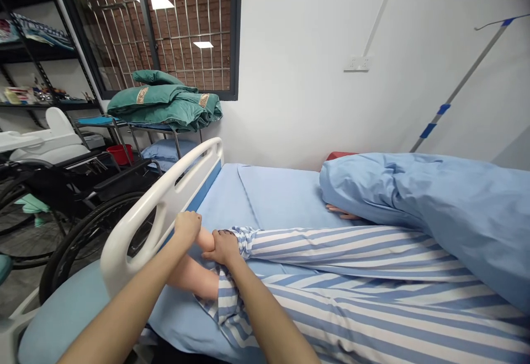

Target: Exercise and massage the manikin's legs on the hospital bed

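Observation:
A figure in blue-and-white striped pyjama trousers [351, 275] lies on a hospital bed with a light blue sheet [273, 193]. Its two bare feet point toward the white footboard rail [161, 198]. My left hand [187, 227] is closed around the foot [205, 239] of the upper leg. My right hand [224, 247] grips the same leg at the ankle, on the trouser cuff. The other bare foot [192, 275] lies lower, partly behind my forearms. A light blue quilt [434, 204] covers the figure's upper part.
A black wheelchair [78, 204] stands left of the bed. Behind it, folded green blankets [165, 101] lie on a metal trolley, with a red basin [120, 154] beneath. Dark shelving [28, 66] lines the left wall. A barred window [165, 27] and a white wall are beyond.

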